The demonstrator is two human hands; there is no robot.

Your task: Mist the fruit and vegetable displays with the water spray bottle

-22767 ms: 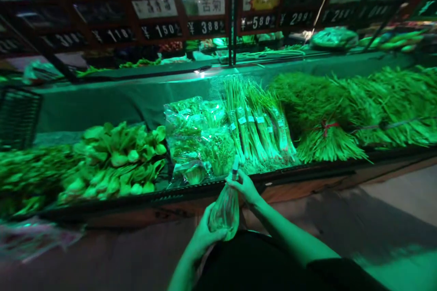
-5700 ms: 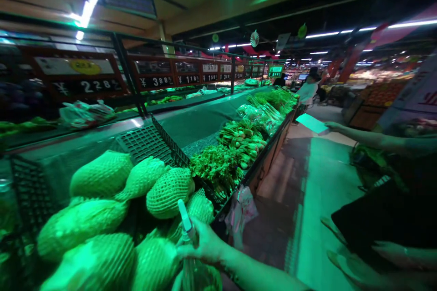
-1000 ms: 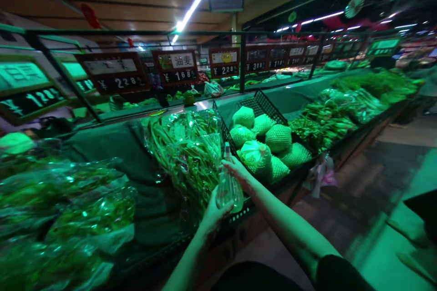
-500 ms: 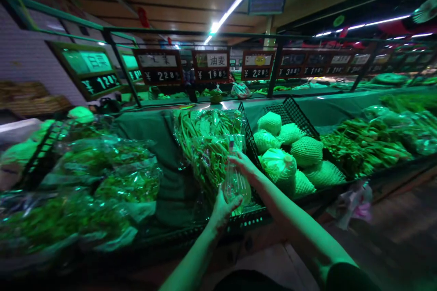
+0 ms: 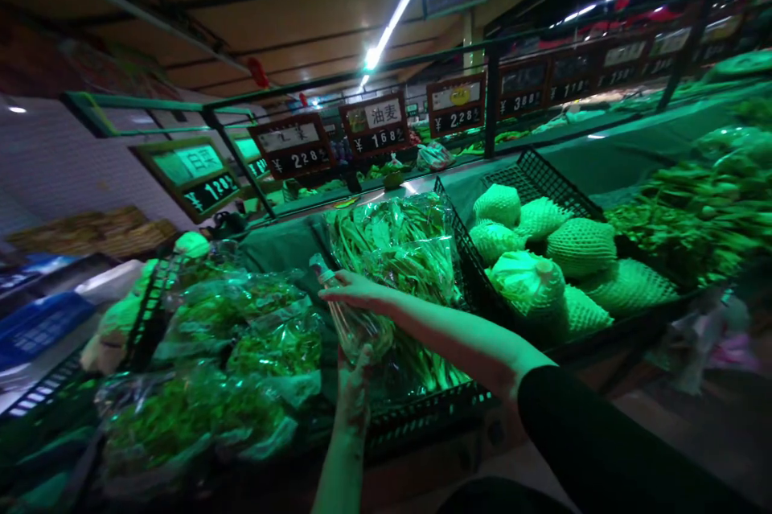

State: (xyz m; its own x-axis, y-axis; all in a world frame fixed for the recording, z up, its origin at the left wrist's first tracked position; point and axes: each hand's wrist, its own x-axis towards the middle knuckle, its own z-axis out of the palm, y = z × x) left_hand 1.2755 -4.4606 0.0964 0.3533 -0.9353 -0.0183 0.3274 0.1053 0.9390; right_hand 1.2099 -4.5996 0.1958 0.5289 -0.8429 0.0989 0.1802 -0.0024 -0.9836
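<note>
A clear plastic bag [image 5: 362, 329], its neck gathered and its body swelling out below, is tilted with its top to the left. What is inside it is hard to make out. My right hand [image 5: 355, 293] is closed round the gathered neck. From below, my left hand [image 5: 355, 373] grips the lower body of the bag, thumb on the near side. Both hands are in front of the leafy greens in clear wrapping [image 5: 398, 232], which lie in a black crate [image 5: 422, 409].
To the right, a black crate [image 5: 534, 168] holds several round vegetables in foam nets [image 5: 582, 248], with loose greens [image 5: 681, 208] beyond. Bagged greens [image 5: 199, 417] lie to the left. Price signs [image 5: 379, 124] hang from a rail behind. A blue basket [image 5: 45, 329] stands far left.
Both hands have moved left with the bag, which has gone from upright to leaning left. The camera view has tilted and turned, so the shelf appears slanted.
</note>
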